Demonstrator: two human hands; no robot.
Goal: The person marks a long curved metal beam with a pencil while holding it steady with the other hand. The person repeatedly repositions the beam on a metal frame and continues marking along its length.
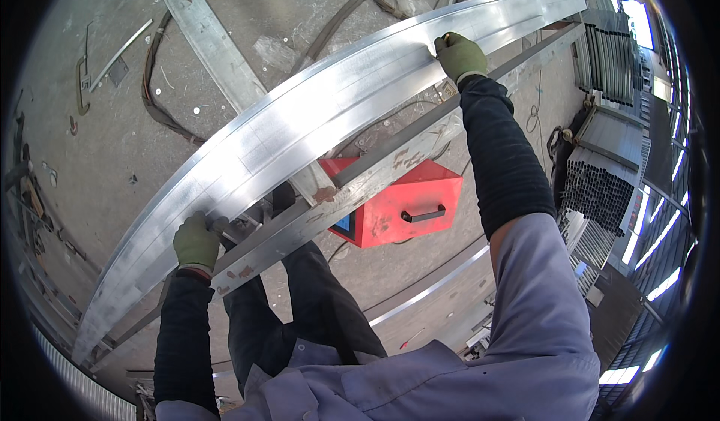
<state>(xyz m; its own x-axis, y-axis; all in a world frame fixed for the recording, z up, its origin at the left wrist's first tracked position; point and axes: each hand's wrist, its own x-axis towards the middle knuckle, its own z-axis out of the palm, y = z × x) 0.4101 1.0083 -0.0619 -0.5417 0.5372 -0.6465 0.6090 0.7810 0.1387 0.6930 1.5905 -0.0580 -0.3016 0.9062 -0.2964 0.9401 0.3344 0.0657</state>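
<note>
A long, shiny aluminium profile (292, 125) with ridges along its length stretches from lower left to upper right before me. It rests across steel bars of a work frame. My left hand (196, 242), in a green work glove, is closed on the profile's near edge toward its left end. Farther right, my right hand (460, 57), gloved alike, is closed on the same profile, with its fingers curled over the near part. Glove and metal partly hide the fingertips of both hands.
A grey steel beam (390, 151) runs along the profile's near side. Under it a red machine case (420, 196) with a black handle stands on the floor. Thick cables (154, 95) and a clamp (81, 87) lie beyond. Stacked metal tubes (598, 185) are at right.
</note>
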